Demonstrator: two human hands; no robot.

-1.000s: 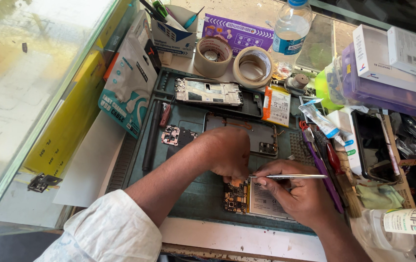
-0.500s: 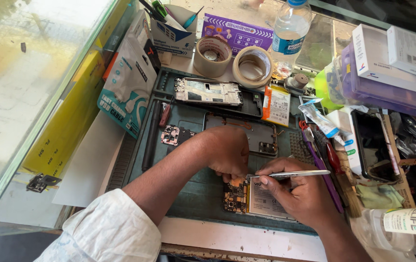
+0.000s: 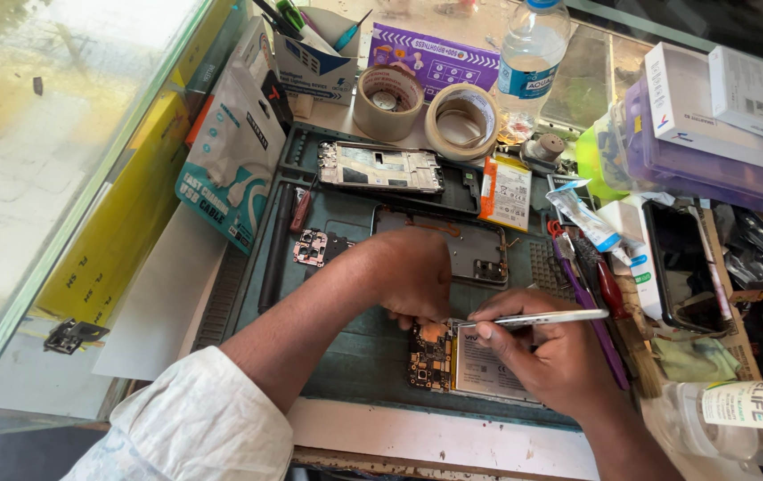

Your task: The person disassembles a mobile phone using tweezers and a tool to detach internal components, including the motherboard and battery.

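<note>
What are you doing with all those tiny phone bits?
A person is working on an opened phone with a green circuit board on a dark green work mat. The left hand presses down on the board, and the right hand holds thin silver metal tweezers with the tip at the board. A bare grey phone frame and two rolls of tan tape lie farther back.

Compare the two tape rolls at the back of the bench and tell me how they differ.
The left tape roll is tall with a thick wall and a narrow hole, its wrap brownish. The right tape roll is lower and thinner-walled, with a wide hole showing the bench through it, and looks paler. The left one sits slightly farther back. Both lie flat with the hole up, touching or nearly so, beside the plastic bottle.
</note>
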